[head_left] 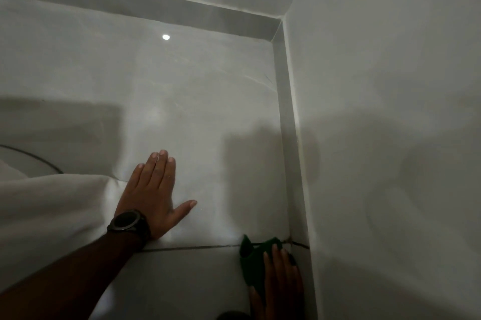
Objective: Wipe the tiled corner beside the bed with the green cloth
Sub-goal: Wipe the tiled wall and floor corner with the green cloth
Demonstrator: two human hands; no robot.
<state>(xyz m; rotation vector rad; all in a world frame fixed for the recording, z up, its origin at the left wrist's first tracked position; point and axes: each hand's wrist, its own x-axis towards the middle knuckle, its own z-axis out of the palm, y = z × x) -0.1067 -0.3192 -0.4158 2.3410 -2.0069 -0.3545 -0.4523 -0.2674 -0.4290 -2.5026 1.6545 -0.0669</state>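
Pale glossy floor tiles (197,101); left hand (153,197) lies flat at lower centre, fingers (162,163) together, thumb out; right hand (281,275) presses green cloth (253,260) down, lower right.

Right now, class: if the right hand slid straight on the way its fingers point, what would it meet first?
Probably the dark grout line just beyond the right hand and green cloth; past that, bare tile.

open floor (197,101), walls (390,111) boxing corner
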